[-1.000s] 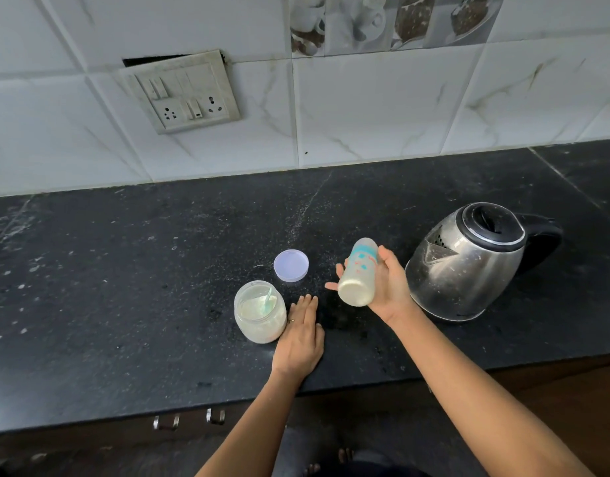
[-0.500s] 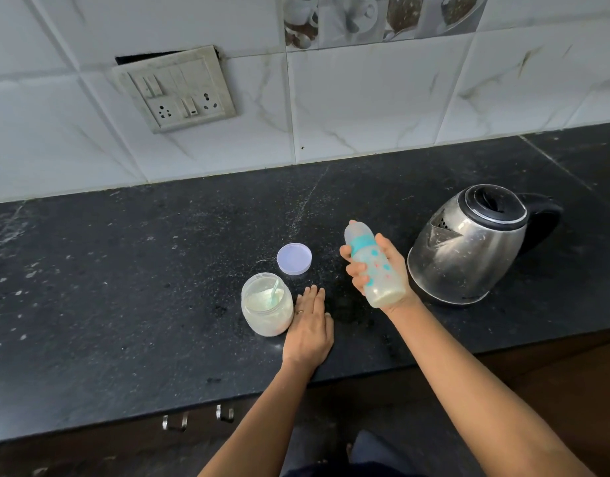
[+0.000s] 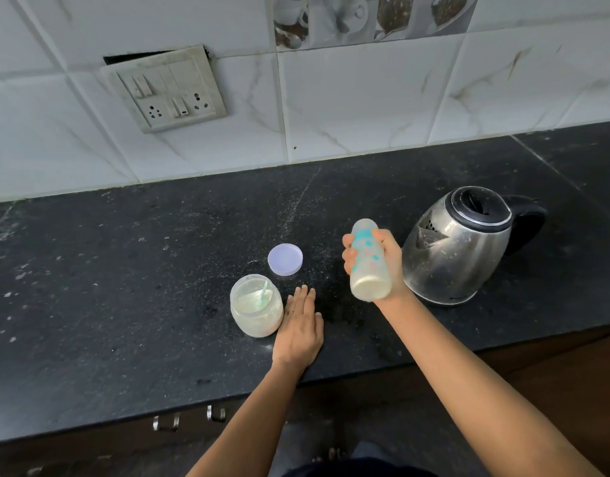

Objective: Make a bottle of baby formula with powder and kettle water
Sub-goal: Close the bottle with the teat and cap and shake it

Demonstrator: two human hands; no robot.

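My right hand (image 3: 387,266) grips a capped baby bottle (image 3: 368,266) with a teal collar, held above the black counter (image 3: 124,304) with milky liquid in its lower end. My left hand (image 3: 300,325) rests flat on the counter, fingers straight, just right of an open jar of formula powder (image 3: 256,309) with a pale scoop inside. The jar's lilac lid (image 3: 285,258) lies behind it. A steel kettle (image 3: 458,246) with a black lid and handle stands right of the bottle.
A tiled wall with a loose switch and socket plate (image 3: 167,89) rises behind the counter. The counter's front edge runs just below my left wrist, with drawer handles (image 3: 190,418) underneath. White specks dot the counter's left side.
The bottle has swung from bottom-up tilt to cap-up, moving in my right hand as in a shake. My left hand has stayed flat by the jar. The camera has tilted slightly.
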